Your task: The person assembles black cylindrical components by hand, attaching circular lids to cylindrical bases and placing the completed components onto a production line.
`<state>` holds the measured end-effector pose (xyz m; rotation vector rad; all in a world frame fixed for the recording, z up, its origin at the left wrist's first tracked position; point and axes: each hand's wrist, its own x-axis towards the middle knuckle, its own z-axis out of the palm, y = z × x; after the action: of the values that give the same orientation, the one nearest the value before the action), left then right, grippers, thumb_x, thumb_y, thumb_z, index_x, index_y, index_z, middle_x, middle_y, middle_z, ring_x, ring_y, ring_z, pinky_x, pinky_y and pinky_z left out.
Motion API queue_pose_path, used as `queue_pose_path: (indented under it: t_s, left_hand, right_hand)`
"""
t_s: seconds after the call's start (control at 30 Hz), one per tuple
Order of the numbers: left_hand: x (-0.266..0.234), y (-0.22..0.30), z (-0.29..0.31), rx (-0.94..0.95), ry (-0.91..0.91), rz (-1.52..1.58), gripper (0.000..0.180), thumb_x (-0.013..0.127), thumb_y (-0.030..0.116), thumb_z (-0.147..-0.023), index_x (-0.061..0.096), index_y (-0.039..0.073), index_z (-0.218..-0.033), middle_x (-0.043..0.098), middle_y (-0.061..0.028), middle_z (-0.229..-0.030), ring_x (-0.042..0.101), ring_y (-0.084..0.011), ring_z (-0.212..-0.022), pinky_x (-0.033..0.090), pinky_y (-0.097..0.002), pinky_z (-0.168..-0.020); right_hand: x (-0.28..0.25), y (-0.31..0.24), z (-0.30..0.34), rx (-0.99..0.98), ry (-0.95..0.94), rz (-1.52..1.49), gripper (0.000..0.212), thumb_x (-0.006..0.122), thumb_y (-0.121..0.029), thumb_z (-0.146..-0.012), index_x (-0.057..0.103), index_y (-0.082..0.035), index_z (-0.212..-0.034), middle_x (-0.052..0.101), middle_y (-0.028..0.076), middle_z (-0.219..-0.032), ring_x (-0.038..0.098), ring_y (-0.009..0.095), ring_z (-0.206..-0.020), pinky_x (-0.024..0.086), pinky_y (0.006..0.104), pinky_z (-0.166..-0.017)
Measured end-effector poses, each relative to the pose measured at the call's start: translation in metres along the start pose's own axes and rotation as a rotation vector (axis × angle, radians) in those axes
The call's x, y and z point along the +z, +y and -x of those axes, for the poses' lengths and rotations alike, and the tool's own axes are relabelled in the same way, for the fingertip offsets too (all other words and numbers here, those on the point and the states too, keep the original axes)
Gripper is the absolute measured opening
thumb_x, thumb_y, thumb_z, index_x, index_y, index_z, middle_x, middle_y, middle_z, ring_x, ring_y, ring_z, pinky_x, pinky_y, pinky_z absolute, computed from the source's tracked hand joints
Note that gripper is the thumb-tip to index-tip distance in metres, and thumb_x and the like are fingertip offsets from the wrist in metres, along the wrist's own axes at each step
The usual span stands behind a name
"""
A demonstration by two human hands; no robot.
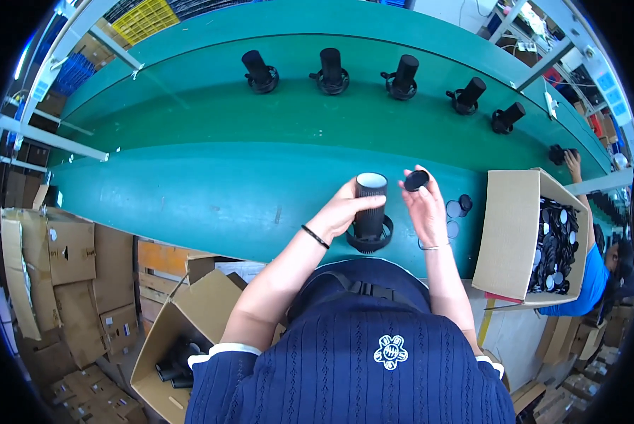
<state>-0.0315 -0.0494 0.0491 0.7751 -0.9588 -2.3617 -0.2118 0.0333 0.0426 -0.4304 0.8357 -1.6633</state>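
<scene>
- While the left hand point(344, 210) grasps the black ribbed plastic cylinder point(370, 222) over the green counter point(246, 201), the right hand point(425, 205) pinches a thin black round disc point(416, 181) just right of the cylinder's pale top.
- Around the cylinder's foot sits a black plastic ring point(389, 233); whether they are joined is hard to tell.
- A slack grip could let the disc drop beside the cylinder, or the cylinder tip.
</scene>
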Motion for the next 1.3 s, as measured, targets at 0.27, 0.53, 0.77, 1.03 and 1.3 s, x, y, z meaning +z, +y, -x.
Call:
queue_pose_path:
  t_s: [0.27, 0.53, 0.77, 1.03, 1.3]
  left_hand:
    - [-0.034, -0.05, -0.014, 0.242, 0.095, -0.527, 0.06, 0.078, 0.022, -0.071, 0.045, 0.002, -0.116, 0.055, -0.0075, -0.105, 0.054, -0.0174, -0.1, 0.044, -0.0307, -0.086]
    - [-0.034, -0.058, -0.002, 0.379, -0.034, -0.786, 0.071, 0.08, 0.021, -0.066, 0.042, 0.002, -0.123, 0.054, -0.0105, -0.105, 0.054, -0.019, -0.099, 0.044, -0.0312, -0.086]
    - [-0.029, -0.06, -0.001, 0.346, -0.037, -0.714, 0.068, 0.078, 0.019, -0.066, 0.043, 0.004, -0.122, 0.054, -0.0104, -0.107, 0.054, -0.0196, -0.099, 0.044, -0.032, -0.085]
    - [-0.028, -0.061, 0.0, 0.355, -0.061, -0.761, 0.067, 0.077, 0.019, -0.066, 0.044, 0.004, -0.122, 0.054, -0.0114, -0.109, 0.054, -0.0215, -0.101, 0.044, -0.0335, -0.086]
    - [-0.027, -0.064, 0.002, 0.389, -0.031, -0.776, 0.067, 0.077, 0.019, -0.066, 0.044, 0.003, -0.122, 0.053, -0.0128, -0.112, 0.053, -0.0237, -0.103, 0.044, -0.0355, -0.088]
  right_hand:
    - [-0.019, 0.004, 0.014, 0.101, -0.089, 0.631, 0.049, 0.062, -0.009, -0.083, 0.046, -0.006, -0.128, 0.052, 0.009, -0.119, 0.055, 0.019, -0.104, 0.044, 0.0299, -0.088]
    - [0.033, -0.007, 0.007, -0.242, -0.441, 1.392, 0.051, 0.071, -0.008, -0.071, 0.055, -0.007, -0.119, 0.056, 0.014, -0.112, 0.052, 0.027, -0.107, 0.043, 0.0351, -0.091]
    - [0.045, -0.014, 0.011, -0.193, -0.517, 1.576, 0.047, 0.074, -0.008, -0.066, 0.06, -0.003, -0.111, 0.056, 0.015, -0.11, 0.053, 0.029, -0.105, 0.044, 0.0352, -0.089]
    - [0.042, -0.009, 0.017, -0.174, -0.431, 1.468, 0.049, 0.074, -0.007, -0.065, 0.06, -0.005, -0.112, 0.057, 0.013, -0.11, 0.054, 0.029, -0.104, 0.044, 0.0349, -0.089]
    - [0.038, 0.0, 0.02, -0.196, -0.359, 1.414, 0.051, 0.075, -0.006, -0.064, 0.061, -0.007, -0.113, 0.056, 0.013, -0.109, 0.054, 0.027, -0.103, 0.044, 0.0335, -0.089]
